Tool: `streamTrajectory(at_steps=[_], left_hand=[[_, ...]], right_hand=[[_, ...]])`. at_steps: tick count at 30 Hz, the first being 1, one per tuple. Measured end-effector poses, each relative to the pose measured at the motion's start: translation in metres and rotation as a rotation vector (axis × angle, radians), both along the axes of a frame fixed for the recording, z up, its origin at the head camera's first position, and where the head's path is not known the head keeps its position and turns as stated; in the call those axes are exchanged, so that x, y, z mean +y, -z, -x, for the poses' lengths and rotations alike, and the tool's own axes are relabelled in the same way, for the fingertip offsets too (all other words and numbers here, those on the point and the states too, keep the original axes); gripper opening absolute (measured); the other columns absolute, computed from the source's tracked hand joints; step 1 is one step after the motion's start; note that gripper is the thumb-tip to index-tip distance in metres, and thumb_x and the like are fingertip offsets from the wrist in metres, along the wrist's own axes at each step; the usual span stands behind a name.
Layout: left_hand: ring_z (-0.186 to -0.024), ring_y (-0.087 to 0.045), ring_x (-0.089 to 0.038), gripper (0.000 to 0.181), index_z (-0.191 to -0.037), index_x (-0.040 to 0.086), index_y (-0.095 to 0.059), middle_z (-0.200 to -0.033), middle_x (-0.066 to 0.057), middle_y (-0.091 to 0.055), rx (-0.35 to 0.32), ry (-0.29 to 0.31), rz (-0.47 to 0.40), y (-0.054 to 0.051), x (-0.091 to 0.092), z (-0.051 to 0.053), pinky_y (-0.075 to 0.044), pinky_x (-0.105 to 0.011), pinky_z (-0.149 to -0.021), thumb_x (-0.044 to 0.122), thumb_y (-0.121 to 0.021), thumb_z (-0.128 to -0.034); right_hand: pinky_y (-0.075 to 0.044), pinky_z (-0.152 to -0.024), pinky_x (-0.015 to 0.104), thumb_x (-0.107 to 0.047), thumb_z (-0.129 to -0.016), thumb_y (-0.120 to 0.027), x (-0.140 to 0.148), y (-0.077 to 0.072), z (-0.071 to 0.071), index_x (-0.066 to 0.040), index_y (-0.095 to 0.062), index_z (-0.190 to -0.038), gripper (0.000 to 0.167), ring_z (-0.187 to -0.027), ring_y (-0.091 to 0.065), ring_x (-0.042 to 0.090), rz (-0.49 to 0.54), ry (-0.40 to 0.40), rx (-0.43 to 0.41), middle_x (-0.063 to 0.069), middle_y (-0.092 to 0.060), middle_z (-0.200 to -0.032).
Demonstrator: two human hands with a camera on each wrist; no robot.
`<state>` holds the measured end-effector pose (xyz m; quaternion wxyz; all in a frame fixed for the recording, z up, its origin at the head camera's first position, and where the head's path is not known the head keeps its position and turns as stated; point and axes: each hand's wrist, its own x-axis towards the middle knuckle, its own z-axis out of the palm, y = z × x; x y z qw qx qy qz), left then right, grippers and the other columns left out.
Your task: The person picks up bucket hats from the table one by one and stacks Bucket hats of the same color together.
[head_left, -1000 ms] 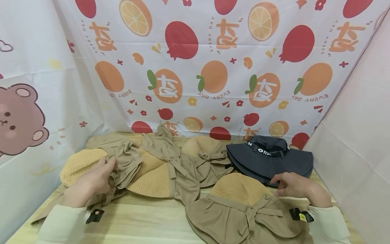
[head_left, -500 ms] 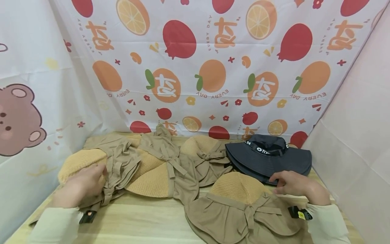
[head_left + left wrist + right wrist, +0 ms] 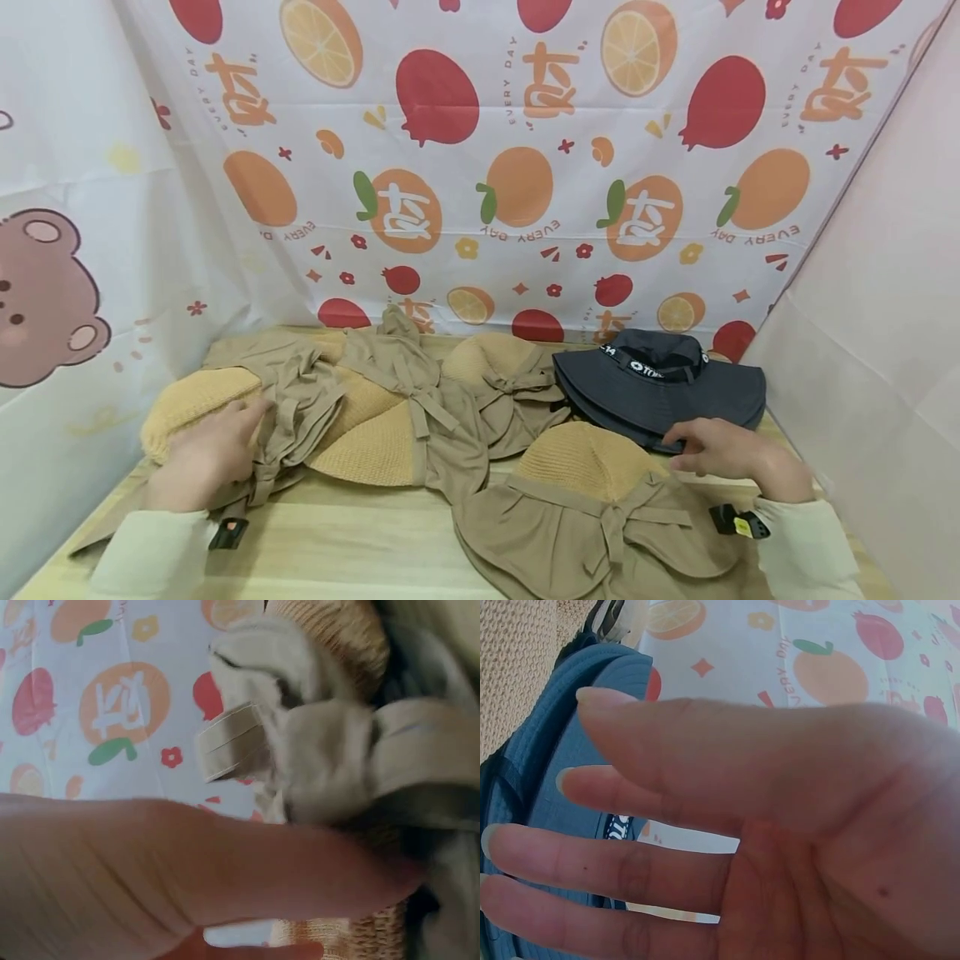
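Observation:
At the left, my left hand (image 3: 210, 457) is over a straw hat (image 3: 202, 400) with khaki cloth (image 3: 296, 408). In the left wrist view the thumb of my left hand (image 3: 225, 870) reaches across the khaki cloth (image 3: 326, 754); blur hides whether it touches. My right hand (image 3: 731, 454) hovers by the front brim of a dark blue-grey hat (image 3: 675, 396), holding nothing. Seen from the right wrist, the fingers of my right hand (image 3: 660, 862) are extended and spread before the dark hat (image 3: 562, 757).
Between the hands lie more straw-and-khaki hats, including one in the middle (image 3: 382, 442), one behind (image 3: 483, 358) and one at the front right (image 3: 585, 462). Light wood tabletop (image 3: 352, 533) shows at the front. A fruit-print cloth (image 3: 480, 108) hangs behind; pale walls stand at both sides.
My left hand has moved left and slightly down over the leftmost hat, its fingers lower than before. My right hand has barely moved. The whole head view has shifted a little.

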<state>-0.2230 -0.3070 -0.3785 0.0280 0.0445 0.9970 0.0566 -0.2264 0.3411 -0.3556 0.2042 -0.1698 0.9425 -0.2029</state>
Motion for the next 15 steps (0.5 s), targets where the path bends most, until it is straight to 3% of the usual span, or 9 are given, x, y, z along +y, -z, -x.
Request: streamTrajectory(at_steps=[3,5,8,10,12,14,15], left_hand=[[-0.093,-0.065,-0.051,0.04,-0.12,0.004,-0.065,-0.108,-0.028,-0.068,0.114,0.023,-0.044,-0.002,0.002,0.002,-0.051,-0.064,-0.063,-0.006,-0.065,-0.0814],[-0.077,-0.066,-0.039,0.029,-0.096,0.009,-0.069,-0.088,-0.018,-0.07,0.193,0.036,-0.08,-0.004,0.004,0.004,-0.048,-0.054,-0.055,-0.008,-0.066,-0.0728],[-0.07,-0.063,-0.03,0.029,-0.083,0.011,-0.07,-0.079,-0.011,-0.07,0.338,0.067,-0.107,-0.009,0.008,0.007,-0.044,-0.046,-0.052,-0.009,-0.063,-0.0633],[-0.068,-0.065,-0.029,0.028,-0.083,0.009,-0.073,-0.08,-0.012,-0.074,0.443,0.105,-0.104,-0.01,0.009,0.01,-0.044,-0.042,-0.051,-0.009,-0.061,-0.0655],[-0.067,-0.066,-0.031,0.031,-0.095,0.005,-0.076,-0.086,-0.017,-0.076,0.487,0.132,-0.085,-0.011,0.009,0.013,-0.045,-0.042,-0.051,-0.007,-0.065,-0.0682],[-0.076,-0.069,-0.038,0.038,-0.107,0.0,-0.073,-0.098,-0.023,-0.075,0.444,0.157,-0.066,-0.01,0.008,0.015,-0.053,-0.046,-0.059,-0.005,-0.069,-0.07],[-0.082,-0.069,-0.042,0.048,-0.117,-0.001,-0.07,-0.108,-0.027,-0.073,0.378,0.15,-0.055,-0.01,0.007,0.016,-0.055,-0.05,-0.062,-0.004,-0.072,-0.0694]], right_hand=[[-0.05,-0.069,0.03,-0.018,-0.099,-0.067,-0.001,0.0,0.0,0.005,-0.064,-0.129,0.037,-0.072,-0.062,0.014,0.002,-0.005,0.0,0.005,-0.07,-0.086],[-0.049,-0.069,0.031,-0.019,-0.1,-0.067,-0.001,0.0,0.0,0.004,-0.064,-0.129,0.037,-0.072,-0.062,0.015,0.002,0.008,-0.006,0.004,-0.069,-0.084],[-0.049,-0.069,0.032,-0.02,-0.1,-0.067,-0.001,0.0,-0.001,0.004,-0.064,-0.13,0.039,-0.072,-0.062,0.015,0.003,0.012,-0.005,0.004,-0.069,-0.084],[-0.049,-0.069,0.032,-0.021,-0.1,-0.067,0.0,0.0,-0.002,0.004,-0.064,-0.13,0.039,-0.073,-0.062,0.016,0.005,0.017,-0.005,0.004,-0.069,-0.084],[-0.049,-0.069,0.032,-0.021,-0.1,-0.067,0.0,0.0,-0.002,0.004,-0.064,-0.13,0.039,-0.073,-0.062,0.016,0.008,0.018,-0.004,0.004,-0.069,-0.084],[-0.048,-0.069,0.031,-0.021,-0.1,-0.066,0.0,0.0,-0.002,0.004,-0.064,-0.13,0.039,-0.073,-0.062,0.016,0.011,0.013,-0.001,0.004,-0.069,-0.083],[-0.048,-0.069,0.031,-0.021,-0.101,-0.066,0.0,0.0,-0.002,0.004,-0.064,-0.13,0.039,-0.073,-0.062,0.016,0.012,0.013,-0.002,0.004,-0.069,-0.083]])
